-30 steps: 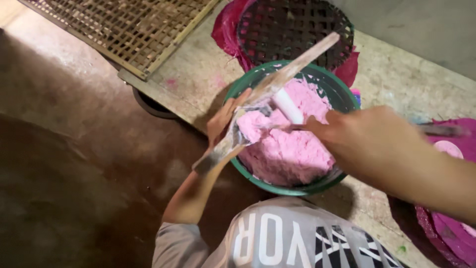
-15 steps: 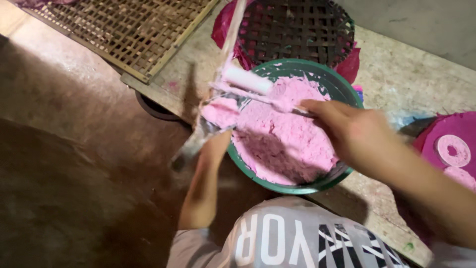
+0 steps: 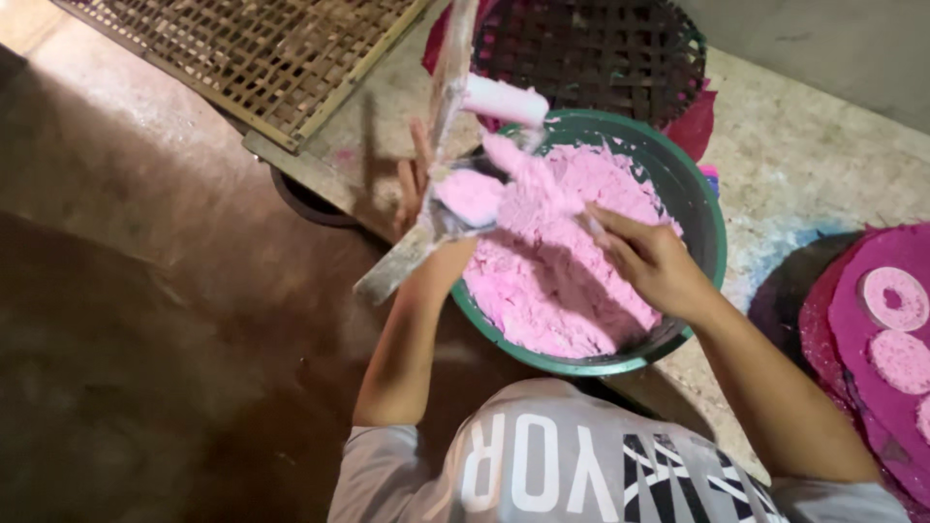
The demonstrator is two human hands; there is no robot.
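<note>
Head view: left hand (image 3: pixel 418 199) grips wooden paddle (image 3: pixel 441 155); right hand (image 3: pixel 651 260) loosely curled in pink dough (image 3: pixel 552 281).

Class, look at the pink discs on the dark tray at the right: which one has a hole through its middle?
The uppermost disc, ring-shaped, on the tray; the disc just below it is solid.

The basin (image 3: pixel 699 208) was green, and the soft mass (image 3: pixel 557 281) filling it was pale pink. A lump of the same pink (image 3: pixel 472 195) clung to the pale, wood-coloured paddle (image 3: pixel 426 174), whose roller (image 3: pixel 504 99) was whitish pink. The lattice frame (image 3: pixel 262 48) at the far left corner of the bench was tan. The woven basket (image 3: pixel 591 48) was dark over magenta cloth. At the right edge, pale pink rings (image 3: pixel 893 298) lay on a magenta sheet (image 3: pixel 852 329). The shirt (image 3: pixel 581 455) was grey with white lettering.
</note>
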